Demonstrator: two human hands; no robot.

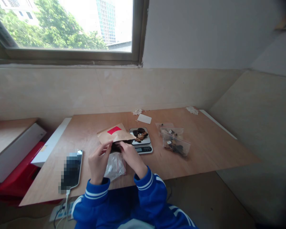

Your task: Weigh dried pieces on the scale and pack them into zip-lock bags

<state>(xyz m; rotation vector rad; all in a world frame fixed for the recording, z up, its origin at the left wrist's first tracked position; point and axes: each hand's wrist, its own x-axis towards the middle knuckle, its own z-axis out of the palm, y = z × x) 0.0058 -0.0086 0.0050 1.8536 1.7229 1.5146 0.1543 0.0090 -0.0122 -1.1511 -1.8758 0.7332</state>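
Observation:
My left hand point(98, 160) pinches the near edge of a brown paper bag point(106, 134) with a red label, tilted with its mouth toward me. At the bag's dark opening, my right hand point(131, 156) has its fingers curled; their tips are hidden, and what they hold I cannot make out. Just right of the bag sits a digital kitchen scale point(147, 149), with dark and brown dried pieces point(140, 135) on its plate. The scale's digits are too small to read. Under my hands lies a clear plastic bag point(115, 166).
Clear zip bags point(175, 144) with dark dried pieces lie right of the scale. A white card point(144, 119) and crumpled scraps point(137, 112) are near the wall. At left, a phone point(72, 170) is plugged into a cable point(67, 200) running over the table's front edge.

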